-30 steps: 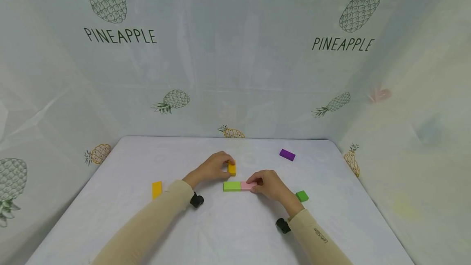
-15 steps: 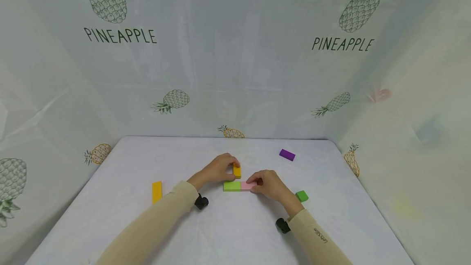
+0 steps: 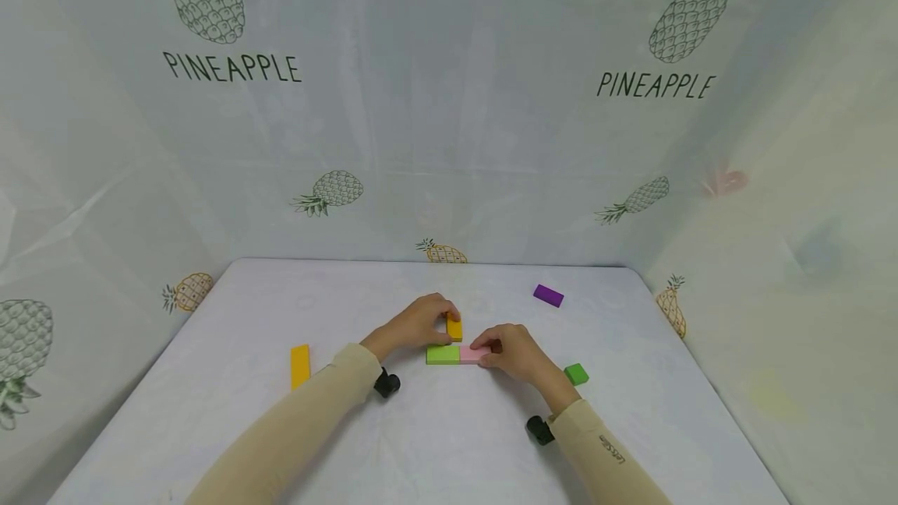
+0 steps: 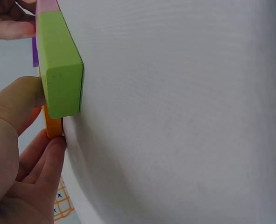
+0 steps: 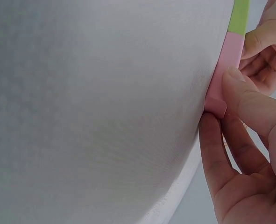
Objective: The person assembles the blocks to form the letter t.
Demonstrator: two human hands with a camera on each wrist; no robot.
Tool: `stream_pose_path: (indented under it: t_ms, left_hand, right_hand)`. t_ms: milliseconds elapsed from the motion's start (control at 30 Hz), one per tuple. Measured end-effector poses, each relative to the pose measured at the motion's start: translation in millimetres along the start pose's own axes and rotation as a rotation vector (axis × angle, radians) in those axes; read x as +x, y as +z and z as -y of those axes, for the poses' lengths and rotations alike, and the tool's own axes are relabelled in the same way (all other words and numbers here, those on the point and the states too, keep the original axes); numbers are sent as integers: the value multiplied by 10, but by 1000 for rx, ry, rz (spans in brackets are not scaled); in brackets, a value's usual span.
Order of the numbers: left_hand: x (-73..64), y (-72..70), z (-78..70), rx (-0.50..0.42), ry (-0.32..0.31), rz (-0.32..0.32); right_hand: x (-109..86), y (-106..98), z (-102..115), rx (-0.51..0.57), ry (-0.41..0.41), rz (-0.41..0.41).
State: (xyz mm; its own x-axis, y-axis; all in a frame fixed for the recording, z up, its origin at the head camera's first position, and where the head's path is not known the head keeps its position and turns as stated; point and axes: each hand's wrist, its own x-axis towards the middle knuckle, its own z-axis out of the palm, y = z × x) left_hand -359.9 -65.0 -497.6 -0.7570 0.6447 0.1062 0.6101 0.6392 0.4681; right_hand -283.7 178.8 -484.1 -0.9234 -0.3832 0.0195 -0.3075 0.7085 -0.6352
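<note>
My left hand (image 3: 418, 321) pinches an orange-yellow block (image 3: 454, 328) between thumb and fingers, just behind a row of two blocks. That row joins a light green block (image 3: 442, 355) on the left end to end with a pink block (image 3: 473, 355) on the right. Fingers and thumb of my right hand (image 3: 517, 353) grip the pink block at its right end. In the left wrist view the green block (image 4: 63, 84) partly hides the orange-yellow block (image 4: 53, 127). The right wrist view has the thumb on top of the pink block (image 5: 226, 70) and a fingertip at its end.
Another orange-yellow block (image 3: 300, 366) lies at the left, beside the left sleeve. A purple block (image 3: 548, 295) is at the back right, and a small green block (image 3: 577, 374) sits by the right forearm. Behind the white table (image 3: 449, 443) hangs a pineapple-print sheet (image 3: 449, 100).
My left hand has moved right and slightly nearer with the orange-yellow block, bringing it close behind the joint of the green and pink blocks. The right hand has stayed on the pink block.
</note>
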Motion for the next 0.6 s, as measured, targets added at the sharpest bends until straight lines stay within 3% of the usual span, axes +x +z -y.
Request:
stream_pose_path:
  t_ms: [400,600]
  left_hand:
    - [9,-78,51,-45,1,60]
    - [14,-104,72,-121,-12,72]
  right_hand:
    - [-3,-2,-32,10,-26,-1]
    - [-1,0,-33,17,-32,-4]
